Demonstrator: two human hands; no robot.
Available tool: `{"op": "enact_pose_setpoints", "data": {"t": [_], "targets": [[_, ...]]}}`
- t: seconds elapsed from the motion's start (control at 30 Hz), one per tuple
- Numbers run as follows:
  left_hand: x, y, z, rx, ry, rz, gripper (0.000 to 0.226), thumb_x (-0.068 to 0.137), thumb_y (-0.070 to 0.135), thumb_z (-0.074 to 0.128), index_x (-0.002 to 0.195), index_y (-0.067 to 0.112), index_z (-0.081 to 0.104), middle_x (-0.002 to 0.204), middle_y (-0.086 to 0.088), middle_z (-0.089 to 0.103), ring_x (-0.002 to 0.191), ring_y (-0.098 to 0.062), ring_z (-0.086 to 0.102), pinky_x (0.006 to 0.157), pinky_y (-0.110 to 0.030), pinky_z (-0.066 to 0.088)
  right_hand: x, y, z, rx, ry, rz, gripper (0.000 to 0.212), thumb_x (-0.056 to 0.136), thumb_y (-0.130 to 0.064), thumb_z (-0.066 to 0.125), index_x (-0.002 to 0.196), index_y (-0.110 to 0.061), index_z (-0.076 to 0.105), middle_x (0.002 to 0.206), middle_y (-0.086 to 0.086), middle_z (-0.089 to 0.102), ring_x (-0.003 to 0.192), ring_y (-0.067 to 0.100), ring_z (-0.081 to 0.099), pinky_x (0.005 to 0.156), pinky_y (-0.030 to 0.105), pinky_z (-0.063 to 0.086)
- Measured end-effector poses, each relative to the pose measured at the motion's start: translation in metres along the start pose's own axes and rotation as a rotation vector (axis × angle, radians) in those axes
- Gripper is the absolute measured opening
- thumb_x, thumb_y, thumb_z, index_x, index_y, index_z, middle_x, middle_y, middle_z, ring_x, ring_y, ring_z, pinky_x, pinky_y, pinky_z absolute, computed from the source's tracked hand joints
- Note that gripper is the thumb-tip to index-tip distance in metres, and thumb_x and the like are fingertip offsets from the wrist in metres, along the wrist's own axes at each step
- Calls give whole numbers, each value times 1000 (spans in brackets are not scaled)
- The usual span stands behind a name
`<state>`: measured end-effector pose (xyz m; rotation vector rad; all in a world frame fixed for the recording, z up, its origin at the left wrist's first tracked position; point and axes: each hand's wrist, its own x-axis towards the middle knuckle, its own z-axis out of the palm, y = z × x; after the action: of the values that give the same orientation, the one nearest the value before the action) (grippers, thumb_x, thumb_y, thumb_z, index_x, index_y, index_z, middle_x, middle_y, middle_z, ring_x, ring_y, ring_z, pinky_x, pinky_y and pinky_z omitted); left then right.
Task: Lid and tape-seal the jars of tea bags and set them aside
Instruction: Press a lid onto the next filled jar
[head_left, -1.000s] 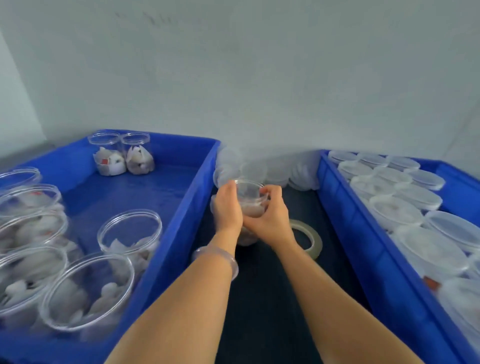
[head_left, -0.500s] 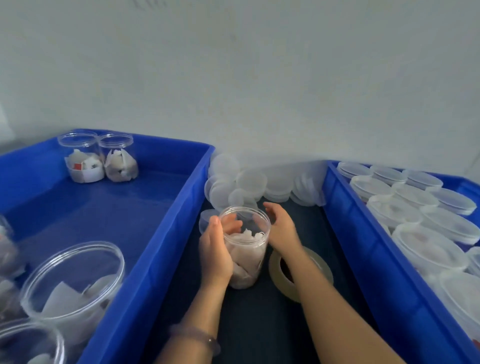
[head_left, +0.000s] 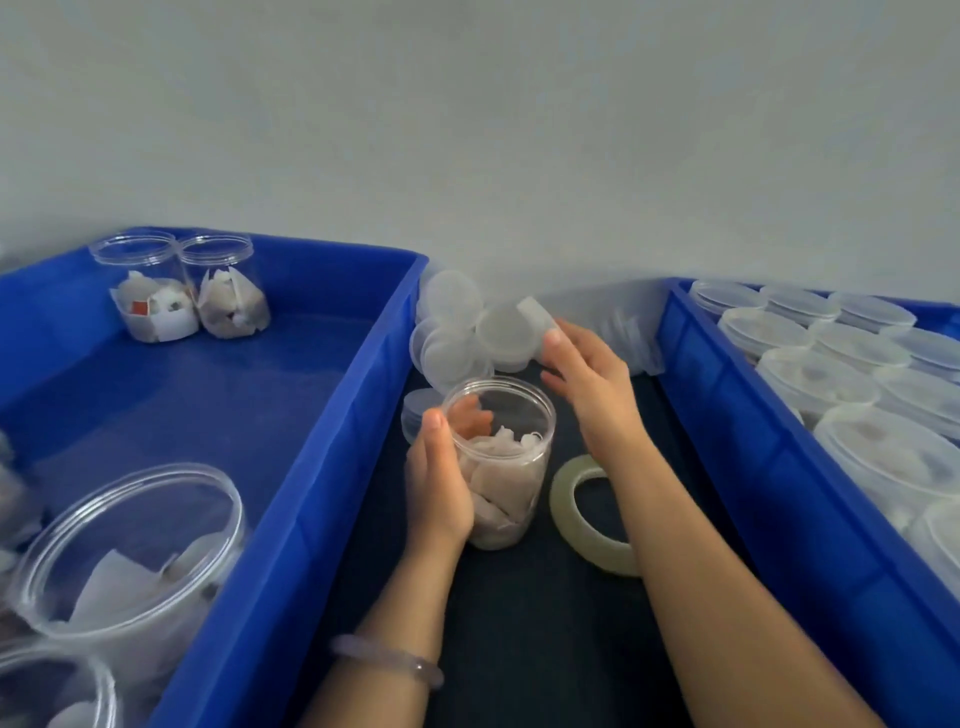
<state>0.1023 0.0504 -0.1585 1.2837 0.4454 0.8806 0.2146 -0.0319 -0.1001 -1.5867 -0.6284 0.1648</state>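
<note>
Item: open jar of tea bags (head_left: 506, 467), upright on bench (head_left: 519, 634), left hand (head_left: 441, 483) wrapped round its side. Right hand (head_left: 587, 379) behind jar, fingers extended, empty, by lid pile (head_left: 467, 332). Tape roll (head_left: 576, 514) right of jar. Recommended: take one lid only, seat it level.

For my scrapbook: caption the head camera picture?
Left hand holds the open tea-bag jar; right hand reaches toward loose lids.

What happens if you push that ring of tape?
The tape roll lies flat on the dark mat, so it would probably slide, not roll. It is a thin hollow ring, so likely light and stiff.
</note>
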Motion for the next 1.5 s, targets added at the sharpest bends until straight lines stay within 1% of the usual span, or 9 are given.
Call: {"op": "enact_pose_setpoints", "data": {"t": [0.2,0.4,0.5,0.83,1.03,1.13,1.23,1.4,1.5], "targets": [[-8,5,0,26,-21,24,65,83,69,21,100,29,69,98,6,74,98,-8,67,89,-30,50,-62,-25,-7,-197,-209,-148,54,58,-59,72,109,-46,59,121,-16,55,114,-4,51,89,7,41],[-14,4,0,61,11,36,69,89,68,13,94,28,70,91,7,74,89,1,67,74,-10,49,-69,-20,4,-328,-205,-313,64,67,-32,83,125,-16,60,134,-2,48,127,3,42,97,4,32],[-14,3,0,61,15,38,67,87,66,14,89,29,70,87,10,74,86,1,68,73,-10,49,-69,-15,8,-331,-196,-340,63,69,-20,85,126,-13,60,133,2,48,122,1,44,95,5,34],[-14,3,-1,24,-5,57,70,87,57,13,96,17,70,96,-2,73,96,-12,68,82,-18,51,-66,-18,11,-418,-187,-335,68,62,-42,74,124,-16,62,129,-4,46,116,0,46,91,2,34],[-16,3,3,25,61,72,74,93,59,13,89,12,70,78,3,72,76,-1,67,65,-9,47,-81,-22,23,-546,-57,-259,67,69,-45,78,129,-21,58,133,-1,43,112,0,42,85,-5,27],[-15,5,4,19,67,49,65,88,55,16,80,16,68,68,8,71,68,3,66,61,-8,46,-85,-38,10,-755,-251,-176,81,76,-62,58,145,-25,37,146,-3,28,131,9,31,91,6,20],[-14,4,7,25,78,57,63,102,36,16,83,10,70,62,14,69,67,8,65,62,-4,43,-84,-57,-5,-924,-344,-150,74,70,-62,50,134,-25,47,132,0,42,122,18,43,86,17,28],[-13,2,3,29,3,55,72,96,44,14,99,1,71,80,6,72,76,4,67,67,-5,44,-83,-59,2,-954,-129,-118,83,47,-81,64,111,-31,52,104,-9,42,98,12,45,78,31,42],[-13,3,1,53,-5,31,73,94,49,14,103,5,71,87,4,73,81,1,68,68,-6,45,-83,-46,14,-935,-88,-172,104,53,-81,61,136,-22,38,134,4,35,128,20,28,100,31,33]]}}
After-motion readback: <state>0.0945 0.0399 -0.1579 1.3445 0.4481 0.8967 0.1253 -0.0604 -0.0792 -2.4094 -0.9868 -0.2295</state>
